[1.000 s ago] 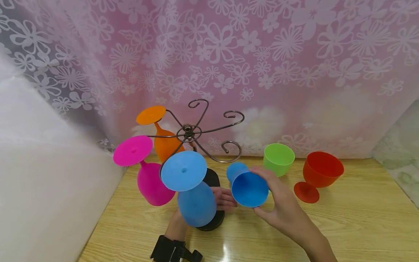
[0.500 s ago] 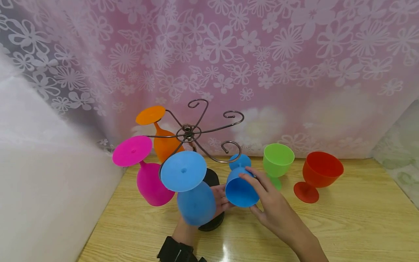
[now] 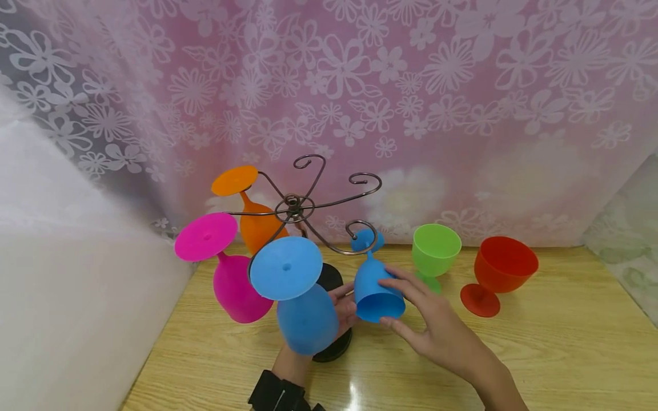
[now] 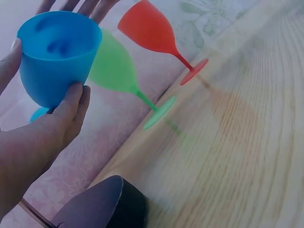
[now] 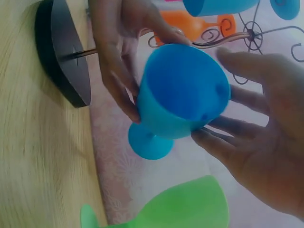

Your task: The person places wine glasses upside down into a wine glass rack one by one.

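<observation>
A blue plastic goblet is tilted mouth-down, its open mouth toward me and its foot up and away. My left hand grips the bowl from the left, partly hidden behind another blue goblet that hangs upside down. From the right, my right hand holds the bowl between thumb and fingers, near the rim. In the right wrist view both hands surround the bowl. A curled hook of the metal wire rack overlaps the held goblet's foot in the head view.
Magenta and orange goblets hang upside down on the rack's left. Bare curled hooks point back and right. Its black base stands on the wooden table. Green and red goblets stand upright right; a floral curtain hangs behind.
The held blue goblet has turned mouth-down, its foot rising beside the right front hook. My right hand has shifted left with it, and my left hand has come against the bowl.
</observation>
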Demonstrator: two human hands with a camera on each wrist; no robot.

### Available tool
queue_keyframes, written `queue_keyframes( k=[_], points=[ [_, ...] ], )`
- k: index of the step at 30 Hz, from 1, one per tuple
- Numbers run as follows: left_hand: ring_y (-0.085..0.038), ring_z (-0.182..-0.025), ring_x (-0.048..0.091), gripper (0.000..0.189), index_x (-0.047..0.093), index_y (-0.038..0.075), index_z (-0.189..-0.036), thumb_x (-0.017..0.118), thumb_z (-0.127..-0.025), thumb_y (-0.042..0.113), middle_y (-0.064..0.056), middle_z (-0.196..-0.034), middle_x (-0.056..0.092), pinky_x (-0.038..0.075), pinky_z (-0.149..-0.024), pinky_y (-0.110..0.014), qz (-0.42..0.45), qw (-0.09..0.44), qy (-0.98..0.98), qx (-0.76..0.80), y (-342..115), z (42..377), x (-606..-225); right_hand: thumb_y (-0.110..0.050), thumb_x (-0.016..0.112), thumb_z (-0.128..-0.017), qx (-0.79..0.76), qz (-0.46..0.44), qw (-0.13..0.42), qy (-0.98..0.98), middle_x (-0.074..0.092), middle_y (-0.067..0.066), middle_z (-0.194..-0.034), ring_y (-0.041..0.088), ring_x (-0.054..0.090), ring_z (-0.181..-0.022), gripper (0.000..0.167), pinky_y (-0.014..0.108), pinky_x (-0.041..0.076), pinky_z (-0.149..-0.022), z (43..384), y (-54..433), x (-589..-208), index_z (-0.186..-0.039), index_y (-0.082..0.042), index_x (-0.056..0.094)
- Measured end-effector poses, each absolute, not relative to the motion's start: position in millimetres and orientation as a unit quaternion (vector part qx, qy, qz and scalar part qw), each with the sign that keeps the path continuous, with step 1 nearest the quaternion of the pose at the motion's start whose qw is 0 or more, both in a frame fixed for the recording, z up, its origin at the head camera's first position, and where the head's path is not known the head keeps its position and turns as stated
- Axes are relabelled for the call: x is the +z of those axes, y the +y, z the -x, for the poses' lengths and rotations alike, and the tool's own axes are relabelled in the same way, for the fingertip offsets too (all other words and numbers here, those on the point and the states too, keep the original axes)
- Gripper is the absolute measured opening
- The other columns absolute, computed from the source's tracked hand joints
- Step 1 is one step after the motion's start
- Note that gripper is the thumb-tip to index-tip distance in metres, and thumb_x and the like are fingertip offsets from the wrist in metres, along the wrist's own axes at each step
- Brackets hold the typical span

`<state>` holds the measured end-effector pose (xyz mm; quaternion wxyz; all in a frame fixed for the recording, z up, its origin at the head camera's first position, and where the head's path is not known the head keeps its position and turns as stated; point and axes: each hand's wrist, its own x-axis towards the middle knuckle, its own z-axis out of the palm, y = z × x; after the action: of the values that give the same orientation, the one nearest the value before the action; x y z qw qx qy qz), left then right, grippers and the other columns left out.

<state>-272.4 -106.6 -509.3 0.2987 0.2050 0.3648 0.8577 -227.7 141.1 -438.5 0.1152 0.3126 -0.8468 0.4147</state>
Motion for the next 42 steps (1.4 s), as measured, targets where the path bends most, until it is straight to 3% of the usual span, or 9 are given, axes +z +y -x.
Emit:
queue_keyframes(
  k=[7, 12, 17, 19, 25, 31, 35, 38, 42],
  points=[
    [-0.032, -0.153, 0.025, 0.105, 0.004, 0.000, -0.163, 0.073, -0.096, 0.041, -0.019, -0.168, 0.020, 0.035, -0.119, -0.036, -0.280, 0.267, 0.424, 0.819, -109.9, 266.3, -494.4, -0.018, 0.073, -0.098, 0.510, -0.263, 0.080, -0.815, 0.053, 0.008, -0.147, 0.039, 0.053, -0.133, 0.036, 0.047, 0.058, -0.089, 231.3, 143.0, -439.7, -0.133, -0.013, 0.064],
    [-0.038, -0.153, 0.022, 0.081, 0.012, 0.004, -0.164, 0.064, -0.103, 0.015, -0.017, -0.166, 0.027, 0.030, -0.122, -0.045, -0.285, 0.234, 0.422, 0.828, -105.8, 260.6, -489.0, -0.014, 0.075, -0.095, 0.558, -0.229, 0.063, -0.795, 0.060, 0.013, -0.139, 0.041, 0.061, -0.124, 0.042, 0.041, 0.059, -0.088, 234.9, 143.4, -442.0, -0.134, -0.006, 0.062],
    [-0.040, -0.154, 0.017, 0.095, 0.018, 0.005, -0.164, 0.077, -0.092, 0.028, -0.014, -0.167, 0.026, 0.021, -0.125, -0.046, -0.276, 0.228, 0.423, 0.832, -105.0, 257.2, -484.7, -0.018, 0.079, -0.092, 0.581, -0.178, 0.027, -0.793, 0.060, 0.019, -0.139, 0.042, 0.064, -0.120, 0.054, 0.039, 0.059, -0.088, 236.7, 142.7, -444.7, -0.139, -0.001, 0.058],
    [-0.039, -0.155, 0.012, 0.120, 0.021, 0.005, -0.163, 0.088, -0.073, 0.046, -0.016, -0.168, 0.021, 0.022, -0.125, -0.041, -0.272, 0.239, 0.425, 0.829, -105.6, 252.0, -472.5, -0.022, 0.081, -0.091, 0.581, -0.160, 0.006, -0.798, 0.060, 0.021, -0.139, 0.040, 0.064, -0.120, 0.061, 0.037, 0.059, -0.089, 236.5, 142.5, -444.9, -0.141, 0.001, 0.056],
    [-0.031, -0.156, 0.017, 0.103, 0.035, 0.017, -0.161, 0.092, -0.076, 0.027, -0.010, -0.169, 0.024, 0.024, -0.124, -0.038, -0.270, 0.278, 0.411, 0.825, -112.3, 267.6, -493.7, -0.029, 0.083, -0.089, 0.584, -0.138, -0.057, -0.798, 0.059, 0.025, -0.139, 0.038, 0.065, -0.120, 0.076, 0.035, 0.059, -0.091, 234.5, 143.4, -440.7, -0.147, 0.006, 0.049],
    [-0.026, -0.156, 0.018, 0.091, 0.029, 0.016, -0.163, 0.080, -0.088, 0.011, -0.005, -0.169, 0.024, 0.021, -0.125, -0.040, -0.300, 0.291, 0.411, 0.810, -116.9, 277.0, -509.1, -0.030, 0.084, -0.088, 0.583, -0.138, -0.069, -0.797, 0.059, 0.023, -0.139, 0.036, 0.066, -0.118, 0.078, 0.039, 0.058, -0.094, 234.4, 142.3, -439.9, -0.147, 0.005, 0.048],
    [-0.030, -0.157, 0.008, 0.102, 0.026, 0.018, -0.164, 0.086, -0.082, 0.028, -0.009, -0.171, 0.013, 0.031, -0.121, -0.035, -0.245, 0.340, 0.426, 0.801, -118.3, 267.3, -476.7, -0.031, 0.085, -0.087, 0.579, -0.129, -0.065, -0.803, 0.059, 0.022, -0.140, 0.036, 0.066, -0.118, 0.076, 0.047, 0.056, -0.097, 234.8, 142.3, -440.3, -0.146, 0.002, 0.050],
    [-0.042, -0.155, -0.003, 0.120, 0.013, 0.005, -0.164, 0.087, -0.079, 0.045, -0.021, -0.169, -0.002, 0.026, -0.123, -0.041, -0.265, 0.354, 0.453, 0.774, -121.0, 257.7, -448.2, -0.031, 0.085, -0.086, 0.577, -0.124, -0.057, -0.805, 0.059, 0.021, -0.139, 0.037, 0.065, -0.119, 0.076, 0.050, 0.055, -0.098, 234.4, 143.6, -439.9, -0.146, 0.001, 0.051],
    [-0.042, -0.153, 0.020, 0.089, 0.015, -0.010, -0.159, 0.068, -0.101, 0.033, -0.022, -0.167, 0.020, 0.025, -0.123, -0.049, -0.357, 0.303, 0.510, 0.721, -138.4, 262.2, -461.3, -0.032, 0.085, -0.087, 0.576, -0.122, -0.033, -0.808, 0.061, 0.019, -0.137, 0.037, 0.064, -0.120, 0.074, 0.048, 0.055, -0.098, 233.2, 146.1, -438.2, -0.145, -0.001, 0.051]
  ],
)
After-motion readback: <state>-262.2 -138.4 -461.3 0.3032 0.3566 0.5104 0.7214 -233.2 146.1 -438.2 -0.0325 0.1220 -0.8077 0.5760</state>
